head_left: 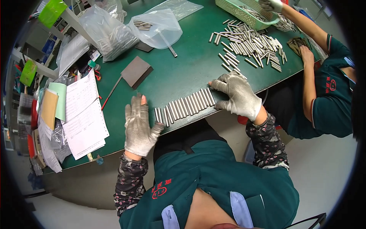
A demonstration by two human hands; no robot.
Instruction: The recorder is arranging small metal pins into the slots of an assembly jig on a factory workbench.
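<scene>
A row of short metal rods [185, 106] lies side by side on the green table near its front edge; a few at the left end sit looser and slightly askew. My left hand [138, 128], in a grey fingertip-baring glove, rests at that left end, fingers stretched forward and thumb apart, holding nothing. At the row's right end is my right hand [238, 95], in a matching glove. Its index finger and thumb are spread either side of the end rod, with no rod visibly gripped. Just beyond this hand lies a loose pile of similar rods [248, 45].
A grey-brown block [136, 72] and a thin red-ended stick [111, 92] lie beyond my left hand. Papers [85, 118] cover the left side. Bagged rods [108, 34] and a plastic scoop [158, 28] stand behind. At right, a co-worker's hand [306, 55] holds a cloth near a green basket [251, 21].
</scene>
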